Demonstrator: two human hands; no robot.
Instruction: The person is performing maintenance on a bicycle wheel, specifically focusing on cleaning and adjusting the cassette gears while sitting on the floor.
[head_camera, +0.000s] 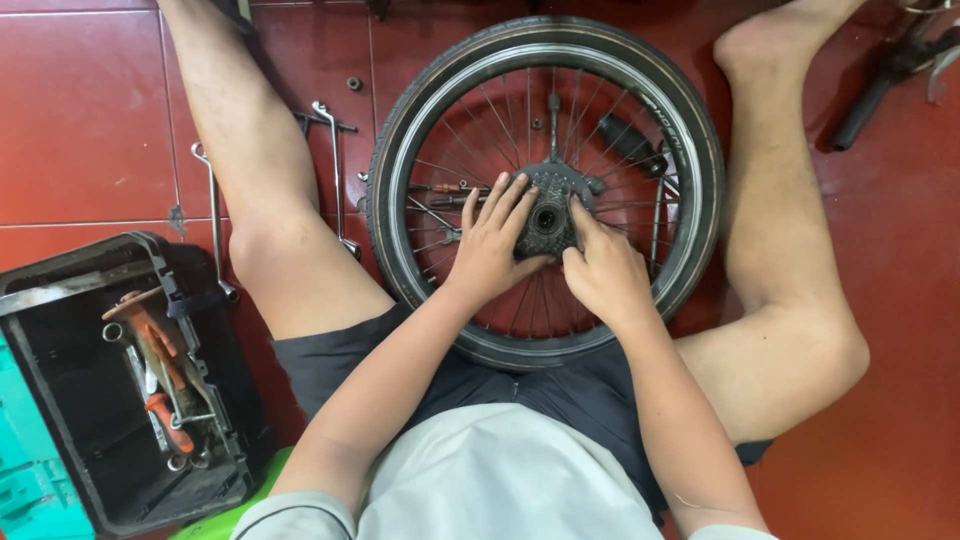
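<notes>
Between my knees, both hands' fingers (497, 205) press spread on the greasy sprocket cluster (547, 212) of the wheel (440, 90); probably stiff, slippery, best gripped by its teeth.

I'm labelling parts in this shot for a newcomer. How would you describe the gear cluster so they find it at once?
Start at the bicycle wheel lying flat on the red tile floor between the person's legs. Follow the spokes to its centre, where the left hand and right hand meet. The sprocket cluster there is the only dark, toothed, greasy disc among thin silver spokes.
</notes>
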